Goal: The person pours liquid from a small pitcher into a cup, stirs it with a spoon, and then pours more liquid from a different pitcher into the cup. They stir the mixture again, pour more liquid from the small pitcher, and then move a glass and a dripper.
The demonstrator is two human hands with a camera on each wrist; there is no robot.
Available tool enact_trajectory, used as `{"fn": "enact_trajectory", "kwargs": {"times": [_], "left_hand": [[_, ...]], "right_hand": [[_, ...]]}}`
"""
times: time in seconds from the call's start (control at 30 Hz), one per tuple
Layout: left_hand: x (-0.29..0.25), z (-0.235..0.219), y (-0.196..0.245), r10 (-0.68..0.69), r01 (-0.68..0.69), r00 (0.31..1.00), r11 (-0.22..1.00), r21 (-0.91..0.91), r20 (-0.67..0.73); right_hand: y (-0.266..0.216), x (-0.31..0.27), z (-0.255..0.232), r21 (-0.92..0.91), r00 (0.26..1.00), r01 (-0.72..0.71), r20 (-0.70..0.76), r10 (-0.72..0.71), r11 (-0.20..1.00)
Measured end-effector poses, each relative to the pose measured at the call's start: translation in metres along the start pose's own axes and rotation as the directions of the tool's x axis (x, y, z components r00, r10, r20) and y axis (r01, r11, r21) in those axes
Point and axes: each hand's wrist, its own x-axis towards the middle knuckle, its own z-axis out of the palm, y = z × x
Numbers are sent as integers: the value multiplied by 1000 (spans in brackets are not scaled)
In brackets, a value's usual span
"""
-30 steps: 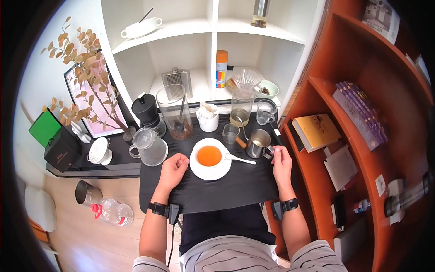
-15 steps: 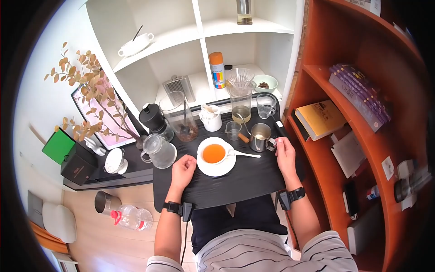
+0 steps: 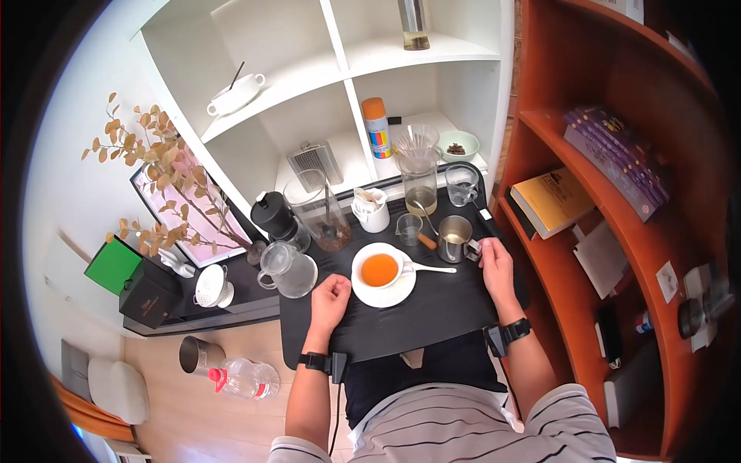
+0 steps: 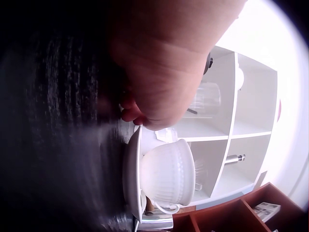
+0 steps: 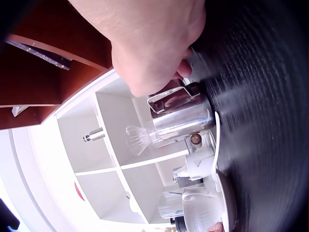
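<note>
On the black table (image 3: pixel 409 330), a white teacup (image 4: pixel 169 171) of orange-brown tea sits on a white saucer (image 3: pixel 386 301). A white spoon (image 3: pixel 438 269) lies across the saucer's right side. My left hand (image 3: pixel 330 301) rests on the table left of the saucer, fingers loosely curled around nothing. Over on the right, my right hand (image 3: pixel 496 268) rests beside a metal milk pitcher (image 5: pixel 181 121), fingertips close to its handle (image 5: pixel 166 99) and loosely bent. A thin metal spoon stands in the pitcher. Left of it is a small glass cup (image 3: pixel 408 228) with a wooden handle.
Behind the left hand stand a glass jug (image 3: pixel 290 270), a black coffee grinder (image 3: pixel 272 215) and a tall glass cylinder (image 3: pixel 312 202). A white pot (image 3: pixel 371 217), a glass dripper (image 3: pixel 417 147) on a server and a glass mug (image 3: pixel 461 185) line the back edge.
The head view has turned, so the table and both hands appear shifted rightward. Both hands keep their places beside the saucer and the pitcher.
</note>
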Motion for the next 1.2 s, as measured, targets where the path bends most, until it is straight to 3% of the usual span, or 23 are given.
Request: {"fn": "enact_trajectory", "kwargs": {"times": [0.7, 0.9, 1.2], "left_hand": [[-6, -1, 15, -116, 115, 993, 992, 53, 3], [-7, -1, 27, -90, 94, 995, 985, 145, -35], [-16, -2, 40, -56, 67, 994, 991, 115, -95]], "right_hand": [[-7, 0, -2, -31, 999, -16, 46, 17, 999], [-1, 0, -4, -25, 996, -12, 90, 15, 1000], [9, 1, -3, 32, 992, -28, 125, 24, 999]]}}
